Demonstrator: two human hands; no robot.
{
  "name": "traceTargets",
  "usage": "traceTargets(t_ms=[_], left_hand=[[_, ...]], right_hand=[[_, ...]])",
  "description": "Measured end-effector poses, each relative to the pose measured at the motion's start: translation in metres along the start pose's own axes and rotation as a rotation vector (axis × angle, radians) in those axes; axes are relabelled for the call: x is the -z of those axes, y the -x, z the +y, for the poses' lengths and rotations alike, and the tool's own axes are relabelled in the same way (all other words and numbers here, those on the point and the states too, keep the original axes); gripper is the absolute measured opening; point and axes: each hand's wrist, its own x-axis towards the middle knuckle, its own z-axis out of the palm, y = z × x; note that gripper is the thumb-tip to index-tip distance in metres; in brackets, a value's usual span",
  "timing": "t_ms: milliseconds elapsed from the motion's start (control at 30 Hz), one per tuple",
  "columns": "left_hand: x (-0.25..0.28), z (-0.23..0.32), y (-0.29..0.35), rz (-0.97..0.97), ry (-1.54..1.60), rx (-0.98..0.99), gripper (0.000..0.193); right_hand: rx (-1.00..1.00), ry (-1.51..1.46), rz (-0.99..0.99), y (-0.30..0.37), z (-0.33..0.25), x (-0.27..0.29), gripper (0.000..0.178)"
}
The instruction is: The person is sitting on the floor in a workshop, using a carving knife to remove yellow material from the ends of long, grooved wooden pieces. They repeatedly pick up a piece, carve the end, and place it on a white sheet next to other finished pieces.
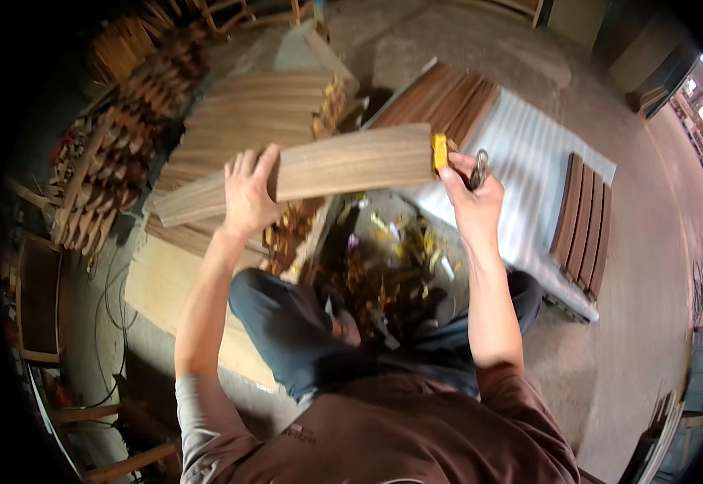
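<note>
A slightly curved, wood-grained board is held up crosswise before me. My left hand grips it near its left part, with the thumb and fingers over its face. At the board's right end, a yellow piece, perhaps tape or a wrapping, covers the tip. My right hand pinches that yellow piece with thumb and fingertips. A short, dark metallic tool sticks up among the right hand's fingers; its kind is unclear.
Beyond the board lies a stack of similar boards, several with yellow ends. To the right, reddish-brown slats rest on a white foam sheet. Yellow scraps litter the floor between my legs. Curved wooden parts are piled far left.
</note>
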Motion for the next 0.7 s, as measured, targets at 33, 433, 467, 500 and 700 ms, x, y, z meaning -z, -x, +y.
traceTargets(t_ms=[33, 433, 467, 500, 700], left_hand=[[-0.009, -0.004, 0.009, 0.024, 0.035, -0.021, 0.085], [-0.1, -0.095, 0.092, -0.193, -0.073, -0.076, 0.091], [-0.103, -0.1, 0.094, -0.214, -0.046, -0.074, 0.091], [-0.107, -0.106, 0.097, -0.23, -0.029, -0.088, 0.09], [-0.131, -0.139, 0.11, -0.321, -0.037, -0.096, 0.072]], right_hand=[[-0.05, -0.031, 0.009, 0.005, 0.022, -0.004, 0.016], [-0.428, -0.072, -0.14, 0.026, 0.124, -0.061, 0.013], [-0.478, -0.083, -0.167, 0.025, 0.134, -0.064, 0.01], [-0.529, -0.094, -0.194, 0.026, 0.144, -0.067, 0.008], [-0.508, 0.067, -0.167, 0.052, 0.195, -0.094, 0.007]])
